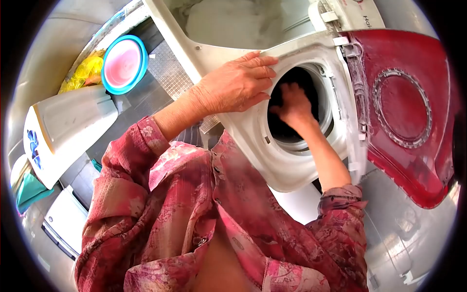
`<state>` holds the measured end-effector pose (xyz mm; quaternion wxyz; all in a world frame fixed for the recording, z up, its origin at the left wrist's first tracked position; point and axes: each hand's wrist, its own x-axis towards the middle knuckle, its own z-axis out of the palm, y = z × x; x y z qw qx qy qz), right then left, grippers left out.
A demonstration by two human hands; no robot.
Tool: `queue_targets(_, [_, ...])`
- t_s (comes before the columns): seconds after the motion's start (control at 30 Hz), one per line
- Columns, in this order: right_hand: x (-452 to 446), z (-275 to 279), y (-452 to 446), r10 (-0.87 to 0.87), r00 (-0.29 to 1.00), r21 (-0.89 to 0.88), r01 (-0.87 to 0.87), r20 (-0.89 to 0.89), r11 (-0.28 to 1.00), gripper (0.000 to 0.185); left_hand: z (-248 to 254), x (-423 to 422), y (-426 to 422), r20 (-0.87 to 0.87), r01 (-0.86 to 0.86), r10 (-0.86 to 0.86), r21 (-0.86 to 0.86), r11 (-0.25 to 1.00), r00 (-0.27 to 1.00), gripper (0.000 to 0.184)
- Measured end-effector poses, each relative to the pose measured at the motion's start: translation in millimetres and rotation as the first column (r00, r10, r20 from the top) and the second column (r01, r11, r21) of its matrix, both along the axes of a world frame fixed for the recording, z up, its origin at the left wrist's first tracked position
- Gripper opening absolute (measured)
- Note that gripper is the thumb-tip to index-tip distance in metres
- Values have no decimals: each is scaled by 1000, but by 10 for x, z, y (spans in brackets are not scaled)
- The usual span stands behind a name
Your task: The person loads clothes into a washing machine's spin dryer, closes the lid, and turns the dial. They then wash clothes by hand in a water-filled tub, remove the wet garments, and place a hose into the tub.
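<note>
My left hand (pixel 241 82) lies flat on the white top of a twin-tub washing machine (pixel 243 129), fingers stretched toward the round opening. Through that opening my right hand (pixel 293 104) reaches down into the narrow spin tub (pixel 325 104). Its fingers look spread over a black mass (pixel 287 127), perhaps dark cloth; the depth is too dark to tell. A red lid (pixel 404 109) with a ring on its inner side stands swung open to the right of the tub.
Behind the spin tub, the wide wash tub (pixel 233 24) holds cloudy water. To the left are blue and pink basins (pixel 123 64), a yellow plastic bag (pixel 87 70), a white bin-like container (pixel 73 126) and a white box (pixel 67 219). Grey tiles (pixel 172 70) cover the floor.
</note>
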<state>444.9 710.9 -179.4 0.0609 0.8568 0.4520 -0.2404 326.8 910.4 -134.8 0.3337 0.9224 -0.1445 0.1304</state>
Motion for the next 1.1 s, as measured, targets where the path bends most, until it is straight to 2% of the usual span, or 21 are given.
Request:
queue_targets(0.03, [-82, -94, -16, -76, 991, -100, 65, -106, 993, 54, 2, -5, 2, -2, -7, 7, 8, 1000, 1000, 21])
queue_targets(0.1, [-319, -151, 47, 12, 996, -66, -6, 89, 998, 44, 5, 8, 8, 5, -8, 7, 7, 1000, 1000, 21])
queue_targets(0.23, [-88, -360, 49, 53, 996, -109, -46, 66, 993, 38, -8, -1, 31, 4, -9, 9, 0, 1000, 1000, 20])
queue_targets(0.3, [160, -315, -54, 159, 977, 16, -158, -142, 987, 37, -11, 1, 9, 1, -7, 7, -14, 1000, 1000, 20])
queue_targets(0.37, [181, -78, 0, 128, 977, 55, -120, -171, 991, 36, -7, -3, 15, 14, -12, 12, -2, 1000, 1000, 19])
queue_targets(0.43, [175, 114, 43, -98, 914, 66, 135, -393, 989, 32, -15, -2, 5, 14, -18, 18, -7, 1000, 1000, 19])
queue_targets(0.5, [125, 113, 2, -115, 886, 48, 152, -450, 987, 32, -18, -4, 2, 15, -24, 24, -9, 1000, 1000, 19])
queue_targets(0.57, [51, 70, -42, -9, 814, 100, 82, -580, 992, 37, -5, 11, 7, 0, -27, 27, -15, 1000, 1000, 19])
queue_targets(0.6, [-15, 72, -5, -259, 673, -193, 173, -693, 966, 42, -1, 9, 10, 0, -33, 33, -17, 999, 999, 19])
queue_targets(0.63, [-37, -189, -191, -409, 352, -349, 224, -842, 910, 45, 3, 4, 9, -7, -34, 34, -15, 999, 999, 19])
queue_targets(0.67, [-241, 287, 176, -520, 223, -475, 226, -825, 851, 46, 10, 8, 8, -13, -33, 33, -12, 999, 999, 20])
queue_targets(0.7, [-375, -1, -13, -159, 535, -148, 63, -830, 987, 45, 15, 18, 8, -9, -35, 35, -11, 999, 999, 20])
queue_targets(0.8, [-411, -490, -213, -195, 514, -190, 62, -835, 980, 42, 4, 10, 18, -22, -30, 29, -41, 999, 999, 21])
queue_targets(0.9, [-326, -536, -219, -170, 526, -156, 72, -833, 985, 44, 1, 15, 7, -35, -41, 39, -62, 997, 999, 22])
queue_targets(0.97, [-298, -84, 129, -71, 704, -125, -26, -707, 992, 44, 26, 23, 20, -52, -37, 34, -61, 997, 998, 22])
queue_targets(1.1, [-337, -297, 76, -1, 743, -72, -63, -669, 995, 44, 22, 37, -18, -50, -68, 67, -34, 997, 997, 24])
